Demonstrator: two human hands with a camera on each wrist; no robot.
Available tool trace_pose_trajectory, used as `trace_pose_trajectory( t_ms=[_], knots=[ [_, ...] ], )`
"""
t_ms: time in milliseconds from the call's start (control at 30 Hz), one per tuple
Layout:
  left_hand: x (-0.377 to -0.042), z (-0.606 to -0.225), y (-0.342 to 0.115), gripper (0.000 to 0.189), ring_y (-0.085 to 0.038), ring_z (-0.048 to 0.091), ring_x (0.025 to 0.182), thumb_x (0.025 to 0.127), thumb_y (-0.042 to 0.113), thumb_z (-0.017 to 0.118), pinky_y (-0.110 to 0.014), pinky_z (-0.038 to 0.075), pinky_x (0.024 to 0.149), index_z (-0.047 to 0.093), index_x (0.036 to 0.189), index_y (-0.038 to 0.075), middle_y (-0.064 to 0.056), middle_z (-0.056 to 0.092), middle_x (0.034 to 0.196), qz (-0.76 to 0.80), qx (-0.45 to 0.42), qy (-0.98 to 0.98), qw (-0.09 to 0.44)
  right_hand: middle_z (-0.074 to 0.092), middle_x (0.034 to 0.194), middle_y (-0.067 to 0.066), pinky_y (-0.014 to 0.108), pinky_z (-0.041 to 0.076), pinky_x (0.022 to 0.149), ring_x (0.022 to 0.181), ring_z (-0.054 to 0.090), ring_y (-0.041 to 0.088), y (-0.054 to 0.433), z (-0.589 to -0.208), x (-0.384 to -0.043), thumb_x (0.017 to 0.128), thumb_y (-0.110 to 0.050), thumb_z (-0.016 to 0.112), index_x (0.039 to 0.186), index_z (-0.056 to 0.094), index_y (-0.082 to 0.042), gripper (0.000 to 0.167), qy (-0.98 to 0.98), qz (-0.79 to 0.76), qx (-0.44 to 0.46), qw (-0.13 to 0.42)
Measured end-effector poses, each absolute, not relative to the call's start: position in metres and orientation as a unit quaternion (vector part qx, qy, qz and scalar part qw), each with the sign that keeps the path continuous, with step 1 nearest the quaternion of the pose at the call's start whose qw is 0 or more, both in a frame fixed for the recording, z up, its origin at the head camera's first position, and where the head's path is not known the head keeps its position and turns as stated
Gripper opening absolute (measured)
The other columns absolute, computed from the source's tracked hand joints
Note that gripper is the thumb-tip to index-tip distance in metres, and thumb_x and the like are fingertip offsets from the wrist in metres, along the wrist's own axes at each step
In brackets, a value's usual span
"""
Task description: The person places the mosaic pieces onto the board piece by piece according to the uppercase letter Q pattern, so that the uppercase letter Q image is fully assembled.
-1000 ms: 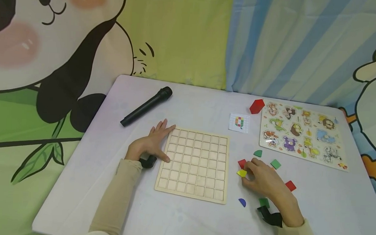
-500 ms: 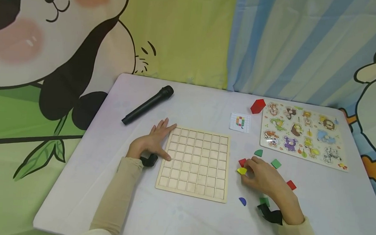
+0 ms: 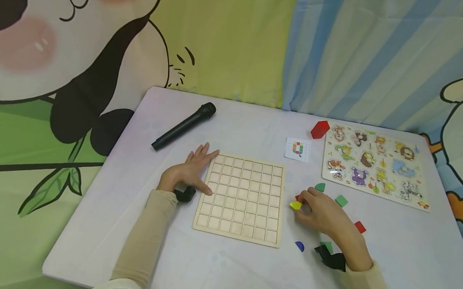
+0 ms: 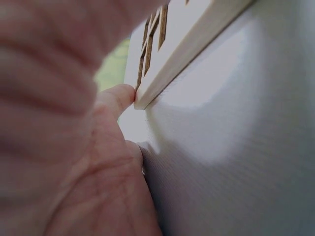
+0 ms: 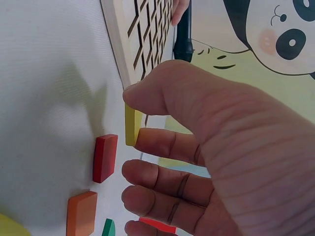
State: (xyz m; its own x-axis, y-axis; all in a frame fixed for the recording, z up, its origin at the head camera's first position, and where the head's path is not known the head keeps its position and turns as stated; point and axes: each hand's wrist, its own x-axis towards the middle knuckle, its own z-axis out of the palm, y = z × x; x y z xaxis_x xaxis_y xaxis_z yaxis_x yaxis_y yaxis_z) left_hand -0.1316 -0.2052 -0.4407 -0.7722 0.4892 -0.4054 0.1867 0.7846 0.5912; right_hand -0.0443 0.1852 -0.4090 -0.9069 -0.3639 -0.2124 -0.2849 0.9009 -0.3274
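My right hand (image 3: pixel 325 213) pinches a small yellow tile (image 5: pixel 130 125) between thumb and index finger, to the right of the wooden grid board (image 3: pixel 240 198). In the right wrist view the tile is held on edge above the table, the other fingers spread below. A red tile (image 5: pixel 105 158) lies just beneath, mostly covered by the hand in the head view. On the board's left side my left hand (image 3: pixel 187 172) rests with fingers spread. Its thumb lies over the frame and its index fingertip touches the upper left corner.
Around the right hand lie green tiles (image 3: pixel 341 201), another red tile (image 3: pixel 360 227), an orange tile (image 5: pixel 81 213) and a blue half-round (image 3: pixel 299 246). Farther back are a pattern card (image 3: pixel 297 149), a red block (image 3: pixel 319 130), an animal puzzle (image 3: pixel 378 164) and a black microphone (image 3: pixel 183 126).
My right hand has lifted the yellow tile slightly and shifted it left toward the board. The left hand keeps its place on the board. The head view has tilted a little.
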Motion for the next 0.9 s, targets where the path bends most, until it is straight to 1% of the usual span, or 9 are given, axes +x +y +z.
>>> trace_pose_trajectory(
  t_ms=[167, 367, 533, 667, 800, 900],
  knots=[
    [-0.132, -0.44, -0.206, 0.136, -0.028, -0.024, 0.148, 0.06, 0.044, 0.091, -0.049, -0.013, 0.12, 0.001, 0.159, 0.019, -0.011, -0.025, 0.161, 0.276, 0.188, 0.899, 0.283, 0.059, 0.09, 0.0, 0.033, 0.053, 0.071, 0.076, 0.052, 0.015, 0.181, -0.406, -0.048, 0.081, -0.022, 0.076, 0.102, 0.068, -0.01, 0.026, 0.963, -0.144, -0.168, 0.15],
    [-0.133, -0.442, -0.206, 0.135, -0.026, -0.024, 0.148, 0.06, 0.043, 0.091, -0.048, -0.013, 0.12, 0.001, 0.159, 0.021, -0.009, -0.025, 0.161, 0.279, 0.185, 0.898, 0.284, 0.058, 0.089, 0.0, 0.031, 0.051, 0.069, 0.075, 0.052, 0.014, 0.178, -0.405, -0.052, 0.081, -0.022, 0.075, 0.1, 0.067, -0.011, 0.024, 0.962, -0.145, -0.171, 0.158],
    [-0.132, -0.443, -0.207, 0.134, -0.027, -0.025, 0.148, 0.061, 0.042, 0.091, -0.049, -0.013, 0.12, 0.002, 0.159, 0.021, -0.01, -0.025, 0.161, 0.283, 0.184, 0.898, 0.283, 0.056, 0.085, 0.0, 0.029, 0.048, 0.065, 0.072, 0.05, 0.014, 0.175, -0.404, -0.056, 0.081, -0.022, 0.075, 0.098, 0.067, -0.01, 0.022, 0.962, -0.142, -0.183, 0.147],
    [-0.131, -0.442, -0.208, 0.134, -0.026, -0.025, 0.147, 0.062, 0.042, 0.091, -0.049, -0.013, 0.12, 0.001, 0.159, 0.022, -0.01, -0.026, 0.161, 0.283, 0.183, 0.897, 0.285, 0.055, 0.083, 0.001, 0.027, 0.044, 0.061, 0.071, 0.049, 0.014, 0.171, -0.404, -0.059, 0.081, -0.022, 0.074, 0.099, 0.067, -0.01, 0.023, 0.961, -0.142, -0.187, 0.143],
    [-0.132, -0.441, -0.208, 0.133, -0.026, -0.026, 0.147, 0.062, 0.042, 0.091, -0.049, -0.014, 0.119, 0.001, 0.159, 0.021, -0.009, -0.026, 0.16, 0.287, 0.183, 0.895, 0.288, 0.055, 0.082, 0.001, 0.025, 0.043, 0.06, 0.07, 0.049, 0.014, 0.167, -0.404, -0.062, 0.081, -0.021, 0.074, 0.099, 0.067, -0.009, 0.023, 0.96, -0.142, -0.196, 0.138],
    [-0.133, -0.441, -0.208, 0.133, -0.025, -0.027, 0.147, 0.063, 0.043, 0.09, -0.048, -0.016, 0.119, -0.001, 0.158, 0.023, -0.008, -0.028, 0.16, 0.282, 0.183, 0.895, 0.293, 0.054, 0.081, 0.002, 0.024, 0.042, 0.059, 0.069, 0.049, 0.013, 0.164, -0.403, -0.064, 0.081, -0.02, 0.074, 0.099, 0.066, -0.008, 0.023, 0.958, -0.145, -0.208, 0.135]
  ],
)
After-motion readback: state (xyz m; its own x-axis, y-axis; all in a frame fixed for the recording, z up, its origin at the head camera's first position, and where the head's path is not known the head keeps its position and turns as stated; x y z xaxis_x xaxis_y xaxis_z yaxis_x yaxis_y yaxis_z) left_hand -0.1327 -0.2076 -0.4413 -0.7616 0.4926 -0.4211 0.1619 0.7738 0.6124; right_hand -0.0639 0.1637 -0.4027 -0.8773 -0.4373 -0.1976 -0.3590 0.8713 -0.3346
